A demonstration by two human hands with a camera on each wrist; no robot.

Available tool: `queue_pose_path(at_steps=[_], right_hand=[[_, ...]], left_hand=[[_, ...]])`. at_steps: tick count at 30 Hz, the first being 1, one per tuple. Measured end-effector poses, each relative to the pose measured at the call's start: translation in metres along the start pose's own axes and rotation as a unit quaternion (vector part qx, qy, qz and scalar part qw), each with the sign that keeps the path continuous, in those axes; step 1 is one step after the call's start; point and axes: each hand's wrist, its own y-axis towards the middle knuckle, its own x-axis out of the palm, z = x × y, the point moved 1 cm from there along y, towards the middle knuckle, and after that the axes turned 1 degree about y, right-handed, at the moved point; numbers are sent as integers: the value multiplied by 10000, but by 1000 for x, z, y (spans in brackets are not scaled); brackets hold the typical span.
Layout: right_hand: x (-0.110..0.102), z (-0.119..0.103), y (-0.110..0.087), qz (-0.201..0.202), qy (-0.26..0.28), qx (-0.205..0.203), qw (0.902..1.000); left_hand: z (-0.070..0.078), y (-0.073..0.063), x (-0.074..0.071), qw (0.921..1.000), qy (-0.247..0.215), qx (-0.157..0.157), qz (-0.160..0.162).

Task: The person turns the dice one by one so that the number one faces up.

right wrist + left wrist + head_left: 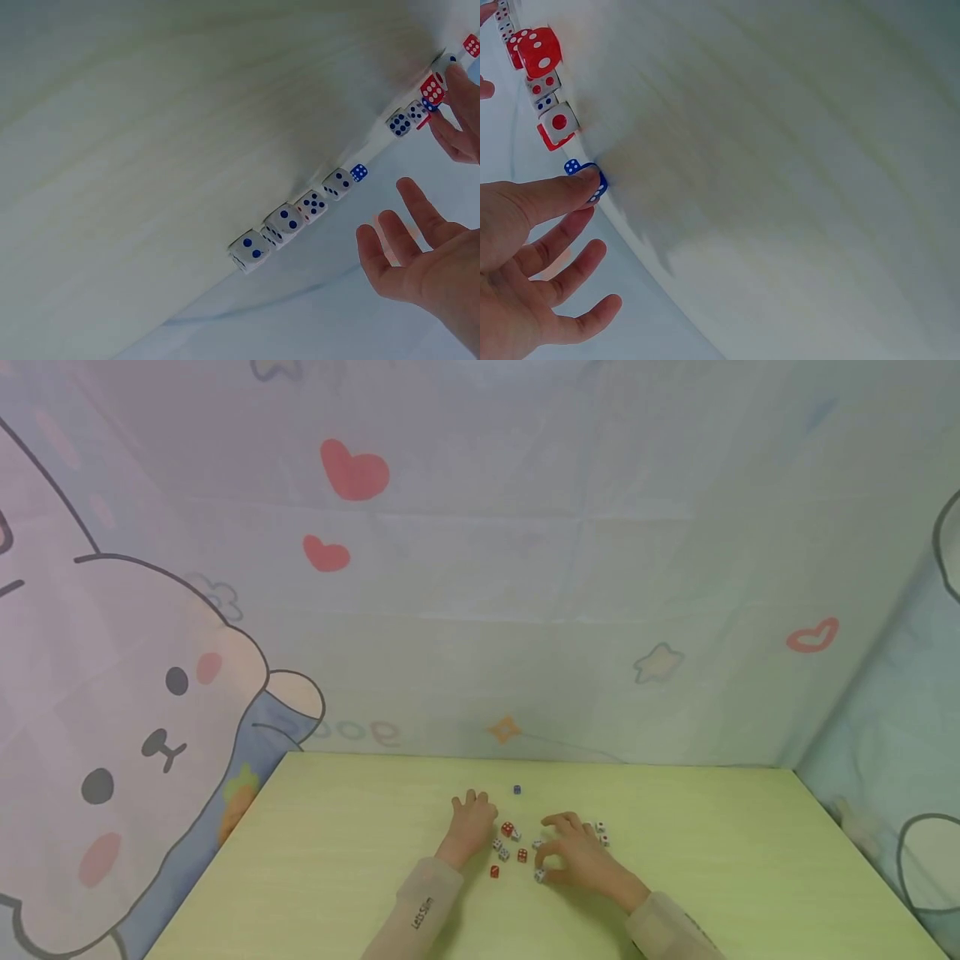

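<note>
My left hand (471,823) is at the left of a loose group of dice. In the left wrist view its thumb and index finger pinch a blue die (602,184); the other fingers are spread. Right of the group, my right hand (585,858) bends its thumb and index finger around a white die (540,876) low over the table. In the right wrist view the thumb covers part of this die, and the remaining fingers reach out loosely. Between the hands lie red dice (522,855) and white dice (503,854).
A small blue die (517,790) lies farther back on the pale yellow-green table (360,827). Several white dice (604,841) sit just beyond the right hand. Behind the table hangs a printed cloth (480,635) with hearts and a cartoon animal.
</note>
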Motion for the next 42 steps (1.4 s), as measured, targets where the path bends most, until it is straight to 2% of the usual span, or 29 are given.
queue_pose_path(at_steps=[12,17,29,42], right_hand=[[-2,4,-3,42,146,386,9991],[-2,3,-3,40,108,313,9994],[-2,-2,4,-366,-413,29,9985],[-1,-4,4,-354,-177,76,9992]], left_hand=[[0,0,1,9999,-89,22,-47],[0,-1,1,9999,-123,3,-54],[0,0,2,9999,-139,-48,-5],[0,2,3,9998,-156,-62,-72]])
